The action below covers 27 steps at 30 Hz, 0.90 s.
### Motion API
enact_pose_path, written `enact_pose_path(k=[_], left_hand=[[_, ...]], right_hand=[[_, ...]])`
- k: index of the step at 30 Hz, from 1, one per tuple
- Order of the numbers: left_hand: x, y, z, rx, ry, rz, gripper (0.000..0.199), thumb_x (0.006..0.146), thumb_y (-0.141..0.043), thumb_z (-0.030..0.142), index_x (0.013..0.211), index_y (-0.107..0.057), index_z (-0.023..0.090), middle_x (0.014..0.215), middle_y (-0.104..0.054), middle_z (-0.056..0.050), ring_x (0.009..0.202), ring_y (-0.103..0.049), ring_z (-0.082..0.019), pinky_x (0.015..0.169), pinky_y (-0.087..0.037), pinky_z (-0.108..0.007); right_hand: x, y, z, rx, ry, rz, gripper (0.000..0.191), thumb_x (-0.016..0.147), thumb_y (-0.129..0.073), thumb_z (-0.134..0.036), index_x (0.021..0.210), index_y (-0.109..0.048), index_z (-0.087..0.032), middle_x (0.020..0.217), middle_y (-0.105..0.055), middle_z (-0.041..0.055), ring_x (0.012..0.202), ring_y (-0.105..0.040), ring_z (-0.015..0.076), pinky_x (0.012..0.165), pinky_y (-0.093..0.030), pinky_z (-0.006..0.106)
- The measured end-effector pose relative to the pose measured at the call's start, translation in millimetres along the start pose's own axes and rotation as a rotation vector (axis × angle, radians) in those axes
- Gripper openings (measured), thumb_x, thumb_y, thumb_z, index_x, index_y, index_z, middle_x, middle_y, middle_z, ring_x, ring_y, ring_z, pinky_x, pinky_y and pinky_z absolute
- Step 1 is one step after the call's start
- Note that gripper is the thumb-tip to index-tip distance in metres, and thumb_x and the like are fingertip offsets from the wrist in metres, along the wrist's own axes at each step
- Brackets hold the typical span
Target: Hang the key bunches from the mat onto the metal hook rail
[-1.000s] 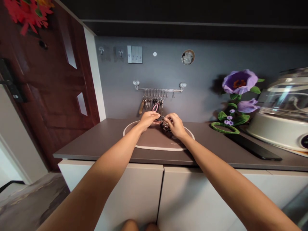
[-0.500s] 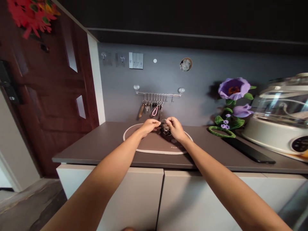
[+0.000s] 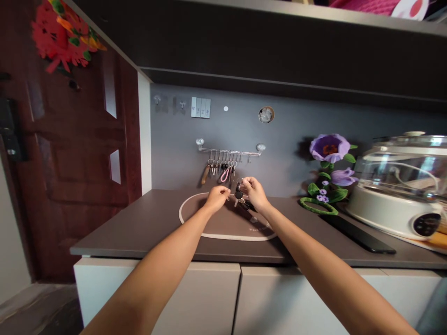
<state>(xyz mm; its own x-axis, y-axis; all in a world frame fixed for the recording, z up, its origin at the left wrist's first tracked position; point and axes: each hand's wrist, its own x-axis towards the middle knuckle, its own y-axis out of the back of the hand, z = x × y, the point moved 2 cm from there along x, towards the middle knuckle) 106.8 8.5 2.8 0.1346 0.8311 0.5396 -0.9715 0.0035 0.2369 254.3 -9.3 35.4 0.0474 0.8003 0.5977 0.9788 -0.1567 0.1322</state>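
Note:
My right hand point(image 3: 256, 193) pinches the ring of a key bunch point(image 3: 239, 194), which hangs over an oval brown mat point(image 3: 223, 218) with a pale rim. To its left, my left hand point(image 3: 218, 199) is closed, with thumb and fingertips together just beside the bunch; what it holds, if anything, is too small to tell. On the wall behind, a metal hook rail point(image 3: 230, 152) carries several keys, a pink loop point(image 3: 224, 175) and a brown fob point(image 3: 205, 175). The hooks at the rail's right end hold nothing.
A purple flower decoration point(image 3: 330, 148) stands on the counter point(image 3: 146, 228) at the right. Beside it are a black phone-like slab point(image 3: 359, 235) and a white appliance with a clear cover point(image 3: 394, 186). A dark shelf point(image 3: 261, 51) overhangs the counter.
My left hand has moved slightly away from the key bunch, which now hangs from my right hand. The camera view has tilted up, so the counter appears lower.

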Motion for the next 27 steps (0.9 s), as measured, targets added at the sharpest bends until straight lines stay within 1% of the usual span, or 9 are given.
enact_pose_path(k=[4, 8, 12, 16, 21, 27], left_hand=[[0, 2.5, 0, 0.156, -0.044, 0.07, 0.022, 0.073, -0.047, 0.028, 0.071, -0.062, 0.012, 0.062, -0.062, -0.003, 0.058, -0.056, -0.012, 0.061, -0.042, -0.025], [-1, 3.3, 2, 0.236, -0.078, 0.112, 0.022, 0.074, -0.045, 0.027, 0.07, -0.062, 0.013, 0.066, -0.063, -0.004, 0.061, -0.056, -0.013, 0.062, -0.04, -0.024], [-1, 2.2, 1, 0.305, -0.097, 0.117, 0.022, 0.075, -0.045, 0.026, 0.07, -0.062, 0.013, 0.067, -0.063, -0.004, 0.063, -0.055, -0.012, 0.062, -0.039, -0.023], [1, 1.2, -1, 0.362, -0.139, 0.111, 0.022, 0.076, -0.045, 0.024, 0.069, -0.063, 0.014, 0.067, -0.063, -0.004, 0.063, -0.054, -0.012, 0.063, -0.038, -0.023], [2, -0.1, -1, 0.397, -0.154, 0.107, 0.022, 0.075, -0.045, 0.022, 0.067, -0.063, 0.014, 0.067, -0.063, -0.003, 0.065, -0.053, -0.012, 0.064, -0.037, -0.023], [4, -2.5, -6, 0.414, -0.175, 0.105, 0.023, 0.076, -0.044, 0.023, 0.069, -0.063, 0.014, 0.072, -0.064, -0.004, 0.067, -0.053, -0.013, 0.065, -0.038, -0.024]], right_hand=[[14, 0, -6, 0.087, -0.039, 0.015, 0.034, 0.069, -0.05, -0.05, 0.079, -0.046, -0.018, 0.077, -0.055, 0.0009, 0.068, -0.053, 0.0117, 0.061, -0.044, 0.026], [30, 1, -16, 0.154, -0.084, 0.046, 0.031, 0.068, -0.052, -0.046, 0.078, -0.045, -0.018, 0.073, -0.054, 0.0001, 0.061, -0.052, 0.0107, 0.057, -0.042, 0.024], [49, 1, -22, 0.171, -0.098, 0.081, 0.027, 0.067, -0.054, -0.042, 0.074, -0.046, -0.017, 0.067, -0.053, -0.0009, 0.058, -0.05, 0.0098, 0.054, -0.04, 0.022], [71, -1, -19, 0.178, -0.082, 0.124, 0.025, 0.067, -0.054, -0.04, 0.069, -0.047, -0.017, 0.06, -0.05, -0.0021, 0.054, -0.048, 0.0093, 0.053, -0.039, 0.022], [93, -5, -13, 0.139, -0.099, 0.172, 0.026, 0.067, -0.054, -0.04, 0.059, -0.045, -0.017, 0.048, -0.045, -0.0034, 0.049, -0.043, 0.0086, 0.05, -0.038, 0.022], [110, -10, -2, 0.092, -0.156, 0.255, 0.023, 0.068, -0.054, -0.035, 0.057, -0.046, -0.017, 0.047, -0.046, -0.0018, 0.05, -0.044, 0.0095, 0.048, -0.038, 0.021]])
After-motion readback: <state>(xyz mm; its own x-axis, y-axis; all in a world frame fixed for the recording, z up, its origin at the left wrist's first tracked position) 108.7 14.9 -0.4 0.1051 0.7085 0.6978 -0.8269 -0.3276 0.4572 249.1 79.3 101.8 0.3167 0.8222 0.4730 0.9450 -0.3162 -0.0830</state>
